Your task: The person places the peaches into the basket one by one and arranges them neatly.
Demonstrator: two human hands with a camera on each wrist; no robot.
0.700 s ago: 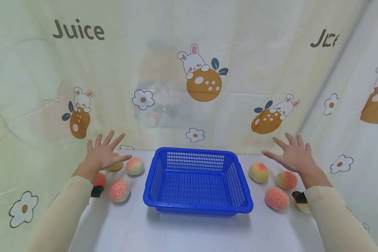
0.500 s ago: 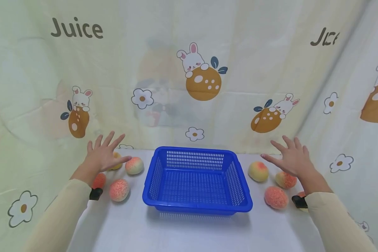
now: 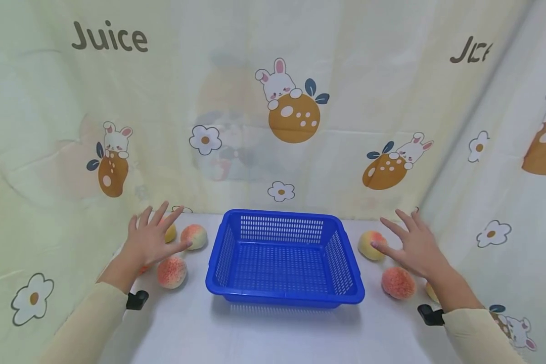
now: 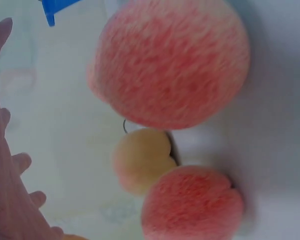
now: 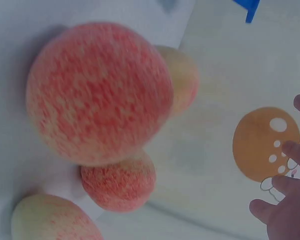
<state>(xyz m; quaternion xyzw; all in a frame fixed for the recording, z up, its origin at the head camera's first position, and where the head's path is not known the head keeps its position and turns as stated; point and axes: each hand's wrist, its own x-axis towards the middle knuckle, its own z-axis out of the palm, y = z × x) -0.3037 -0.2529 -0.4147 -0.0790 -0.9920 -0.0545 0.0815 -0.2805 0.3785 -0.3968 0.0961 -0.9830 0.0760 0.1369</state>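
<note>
My left hand (image 3: 150,241) hovers with spread fingers over the peaches at the left, holding nothing. Around it lie a pink speckled peach (image 3: 172,273), a pale peach with a pink top (image 3: 194,236) and a yellow one (image 3: 170,232) partly behind the fingers. In the left wrist view, a red peach (image 4: 192,205) sits beside the yellow one. My right hand (image 3: 418,250), fingers apart and holding nothing, is above the right-hand group. Its thumb overlaps a yellow peach (image 3: 371,245); a pink peach (image 3: 398,283) lies below. The right wrist view shows a red peach (image 5: 120,182) the hand hides from the head view.
A blue perforated plastic basket (image 3: 284,298) stands between the two peach groups on the white tabletop (image 3: 282,338). A printed curtain (image 3: 236,101) hangs right behind the table and along both sides. Each wrist carries a black camera mount (image 3: 137,300).
Both hands have come lower and nearer to me, the right one more. The right hand now covers a peach that showed before. The head view has tipped slightly down.
</note>
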